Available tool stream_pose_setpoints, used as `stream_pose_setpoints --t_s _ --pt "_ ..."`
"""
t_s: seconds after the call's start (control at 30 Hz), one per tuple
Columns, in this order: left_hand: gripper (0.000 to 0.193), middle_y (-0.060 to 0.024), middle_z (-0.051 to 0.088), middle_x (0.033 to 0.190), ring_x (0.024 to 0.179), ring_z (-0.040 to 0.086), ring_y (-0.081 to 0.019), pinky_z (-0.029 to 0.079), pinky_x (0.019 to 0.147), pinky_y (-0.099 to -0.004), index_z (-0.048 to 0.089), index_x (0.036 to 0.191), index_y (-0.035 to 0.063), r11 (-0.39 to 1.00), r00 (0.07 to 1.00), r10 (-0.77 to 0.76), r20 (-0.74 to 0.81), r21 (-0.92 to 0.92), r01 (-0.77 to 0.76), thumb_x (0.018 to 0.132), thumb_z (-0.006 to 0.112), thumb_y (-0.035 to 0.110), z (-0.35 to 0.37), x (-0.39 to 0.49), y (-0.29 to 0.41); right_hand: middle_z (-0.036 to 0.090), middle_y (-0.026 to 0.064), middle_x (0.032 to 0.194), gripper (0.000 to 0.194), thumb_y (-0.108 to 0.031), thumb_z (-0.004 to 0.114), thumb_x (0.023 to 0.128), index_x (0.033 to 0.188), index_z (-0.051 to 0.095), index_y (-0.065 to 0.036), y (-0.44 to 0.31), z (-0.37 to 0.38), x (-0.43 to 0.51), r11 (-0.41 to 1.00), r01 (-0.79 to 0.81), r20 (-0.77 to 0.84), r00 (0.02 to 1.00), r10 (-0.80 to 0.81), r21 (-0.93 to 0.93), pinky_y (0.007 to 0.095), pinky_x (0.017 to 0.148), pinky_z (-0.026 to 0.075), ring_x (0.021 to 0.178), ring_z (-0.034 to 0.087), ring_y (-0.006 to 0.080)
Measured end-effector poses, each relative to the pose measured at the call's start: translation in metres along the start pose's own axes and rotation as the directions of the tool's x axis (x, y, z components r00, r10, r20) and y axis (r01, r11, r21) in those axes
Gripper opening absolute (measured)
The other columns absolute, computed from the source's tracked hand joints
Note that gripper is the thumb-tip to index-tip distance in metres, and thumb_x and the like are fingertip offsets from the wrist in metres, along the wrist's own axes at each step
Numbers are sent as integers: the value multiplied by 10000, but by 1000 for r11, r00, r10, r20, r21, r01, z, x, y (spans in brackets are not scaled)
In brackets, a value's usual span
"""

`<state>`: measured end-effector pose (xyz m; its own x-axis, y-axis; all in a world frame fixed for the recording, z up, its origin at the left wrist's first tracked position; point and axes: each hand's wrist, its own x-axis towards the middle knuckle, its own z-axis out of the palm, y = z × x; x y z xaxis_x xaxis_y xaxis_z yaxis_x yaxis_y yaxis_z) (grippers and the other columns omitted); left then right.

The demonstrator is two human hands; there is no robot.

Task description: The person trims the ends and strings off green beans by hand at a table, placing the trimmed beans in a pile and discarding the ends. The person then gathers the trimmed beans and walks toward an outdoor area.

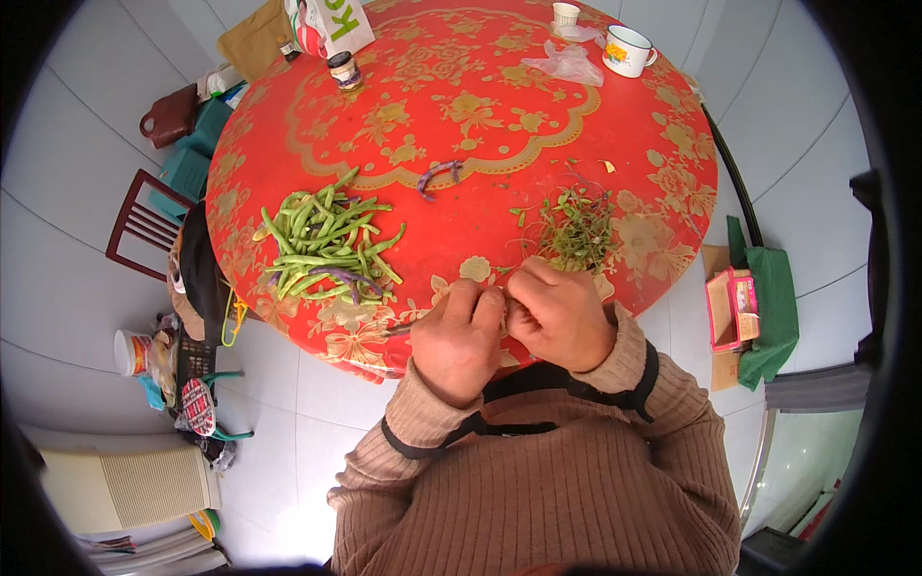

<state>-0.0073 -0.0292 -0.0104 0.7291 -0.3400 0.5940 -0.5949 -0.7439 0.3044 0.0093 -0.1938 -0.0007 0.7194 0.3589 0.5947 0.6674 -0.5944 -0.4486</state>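
My left hand (457, 335) is closed at the near edge of the table. A slim dark stick-like end, seemingly a purple bean pod (398, 330), pokes out on its left side. Against its fingertips, my right hand (558, 313) has its fingers curled; whatever they pinch is hidden. Left of my hands lies a pile of green beans (328, 245) with a few purple pods among them. Just beyond my right hand is a heap of trimmed bean ends and strings (578, 230). Curved purple beans (436, 178) lie apart, farther back between the two piles.
The round table has a red and gold flowered cover (446, 230). Toward the back are a dark-lidded jar (344, 70), a shopping bag (338, 25), a crumpled plastic bag (569, 65), a paper cup (565, 14) and an enamel mug (627, 52). A chair (148, 223) stands left.
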Motion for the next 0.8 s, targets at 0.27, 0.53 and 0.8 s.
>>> stream_pose_setpoints --t_s 0.27,0.53,0.8 --pt "132 -135 601 947 624 610 -230 502 566 -338 603 945 22 944 981 -89 -170 -328 29 824 602 -31 -4 6 -2 520 45 667 71 54 596 798 813 558 -3 3 4 2 825 -265 47 959 280 499 251 505 369 557 461 84" --pt "127 -155 594 986 604 531 -134 534 590 -321 518 1047 5 229 811 -542 -219 -968 -108 1013 491 124 -28 -11 -28 516 106 691 118 55 600 751 801 527 -22 43 -16 -16 907 -329 -21 938 346 264 305 542 427 578 519 194" --pt "170 -144 613 1033 641 490 -116 535 598 -329 540 1080 26 172 694 -655 -298 -954 -247 1019 504 181 -39 -29 -74 543 115 760 142 66 601 764 877 556 -7 97 -49 -40 946 -316 -107 945 308 -67 305 555 447 623 560 201"
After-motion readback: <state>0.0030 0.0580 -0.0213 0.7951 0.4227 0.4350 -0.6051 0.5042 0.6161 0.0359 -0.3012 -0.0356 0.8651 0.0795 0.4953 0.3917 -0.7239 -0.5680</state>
